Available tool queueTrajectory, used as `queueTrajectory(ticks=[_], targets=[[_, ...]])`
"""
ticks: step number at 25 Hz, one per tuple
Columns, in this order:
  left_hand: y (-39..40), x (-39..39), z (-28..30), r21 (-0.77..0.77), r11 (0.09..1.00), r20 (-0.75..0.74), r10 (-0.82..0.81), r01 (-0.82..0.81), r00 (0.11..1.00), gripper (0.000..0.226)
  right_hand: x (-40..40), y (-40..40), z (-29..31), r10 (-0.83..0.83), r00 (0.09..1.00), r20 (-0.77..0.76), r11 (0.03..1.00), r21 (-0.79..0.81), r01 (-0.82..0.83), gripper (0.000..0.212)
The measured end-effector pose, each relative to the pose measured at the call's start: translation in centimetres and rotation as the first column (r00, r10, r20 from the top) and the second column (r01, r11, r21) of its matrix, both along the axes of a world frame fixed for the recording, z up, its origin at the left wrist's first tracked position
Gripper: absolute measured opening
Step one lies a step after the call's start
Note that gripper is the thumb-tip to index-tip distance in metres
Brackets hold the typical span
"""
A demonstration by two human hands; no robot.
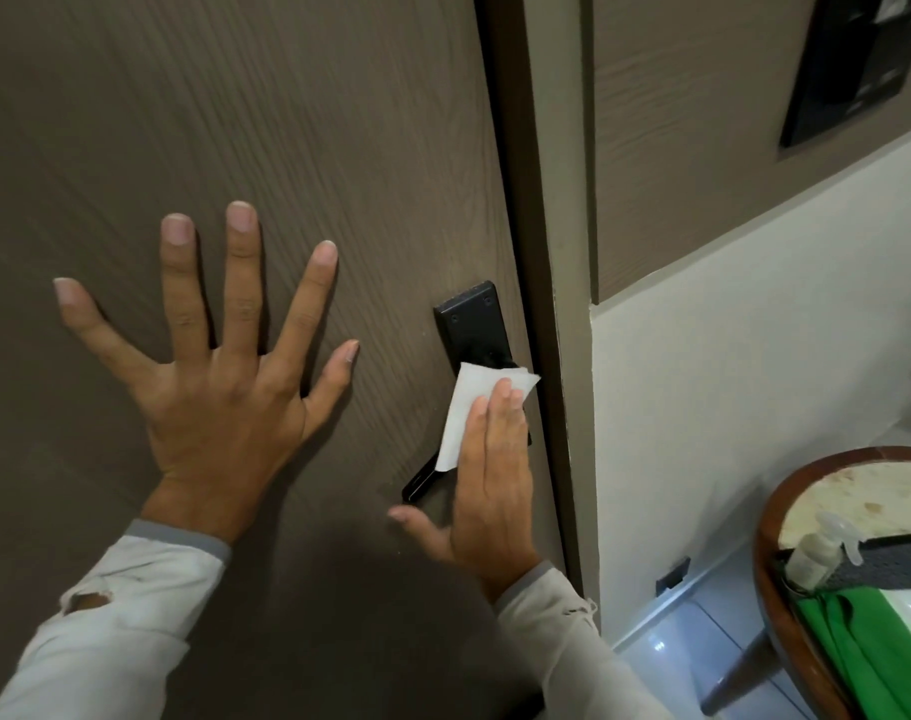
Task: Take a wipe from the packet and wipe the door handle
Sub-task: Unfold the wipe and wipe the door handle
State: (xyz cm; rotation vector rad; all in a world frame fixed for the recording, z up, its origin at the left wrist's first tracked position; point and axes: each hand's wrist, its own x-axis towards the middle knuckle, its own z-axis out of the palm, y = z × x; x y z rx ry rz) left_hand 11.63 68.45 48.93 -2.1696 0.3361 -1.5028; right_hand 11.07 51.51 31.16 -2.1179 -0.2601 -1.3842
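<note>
The right hand (487, 480), fingers flat, presses the wipe (471, 407) onto the black handle (419, 483), whose lever runs down-left from it. The left hand (219, 376) lies splayed open on the door (287, 122), farther off.

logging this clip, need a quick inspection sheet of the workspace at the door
surface: brown wood-grain door, shut against its frame.
job's things: white wipe pressed over the black door handle; lever end shows below it.
clutter: spray bottle and green packet on round table.
grippers: left hand flat on door, fingers spread; right hand flat on wipe.
cables: nothing seen.
surroundings: white wall, dark wall panel.
</note>
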Motion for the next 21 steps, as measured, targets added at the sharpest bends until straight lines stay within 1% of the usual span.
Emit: queueTrajectory(ticks=[2,3,4,6,7,10,12,14,15,16,18,19,20,21], targets=[[0.1,0.0,0.2,0.009,1.000,-0.002,0.010,-0.010,1.000,0.075,-0.6,-0.1,-0.3,0.025,0.999,-0.032,0.998,-0.064,-0.027,0.115],[0.2,0.1,0.2,0.015,1.000,-0.005,0.014,-0.014,1.000,0.075,-0.8,-0.1,-0.4,0.030,0.998,-0.047,0.994,-0.100,-0.034,0.112],[0.2,0.1,0.4,0.021,1.000,-0.006,0.016,-0.016,1.000,0.075,-1.0,-0.2,-0.5,0.026,0.999,-0.047,0.992,-0.119,-0.032,0.105],[0.3,0.2,0.6,0.024,0.999,-0.002,0.026,-0.026,1.000,0.075,-0.8,-0.6,-0.3,-0.007,1.000,0.028,0.988,-0.153,0.011,0.080],[0.4,0.1,0.6,0.023,0.999,0.002,0.032,-0.032,0.999,0.075,-0.7,-1.2,-0.1,-0.009,0.998,0.070,0.984,-0.174,0.021,0.071],[0.3,0.1,0.4,0.037,0.999,0.019,0.034,-0.035,0.999,0.076,-0.6,-2.4,0.3,0.053,0.986,0.157,0.978,-0.207,-0.020,0.066],[0.3,0.2,0.6,0.033,0.999,0.023,0.018,-0.019,1.000,0.075,-1.2,-2.2,0.7,0.098,0.980,0.172,0.969,-0.242,-0.055,0.060],[0.3,0.1,0.4,0.008,1.000,0.016,0.004,-0.005,1.000,0.076,-1.6,-2.4,0.8,0.123,0.981,0.149,0.960,-0.270,-0.079,0.056],[0.3,0.1,0.3,0.008,1.000,0.016,0.006,-0.006,1.000,0.076,-1.4,-2.9,0.9,0.117,0.985,0.123,0.965,-0.247,-0.084,0.057],[0.2,0.1,0.3,0.015,1.000,0.020,0.009,-0.009,1.000,0.076,-1.0,-3.4,1.1,0.098,0.991,0.094,0.980,-0.183,-0.080,0.057],[0.0,0.2,0.5,0.012,1.000,0.027,0.022,-0.022,0.999,0.077,-0.2,-3.5,1.4,0.067,0.997,0.023,0.998,0.001,-0.067,0.061],[0.1,0.2,0.4,0.013,1.000,0.029,0.027,-0.028,0.999,0.077,-0.2,-2.9,1.3,0.065,0.998,0.006,0.997,0.050,-0.065,0.066],[0.1,0.1,0.4,0.018,0.999,0.035,0.040,-0.041,0.999,0.078,-0.5,-1.9,1.1,0.081,0.996,0.021,0.996,0.045,-0.082,0.072],[0.2,0.2,0.3,0.027,0.998,0.040,0.056,-0.057,0.998,0.078,-0.8,-0.9,0.7,0.120,0.992,0.048,0.993,-0.016,-0.119,0.077]])
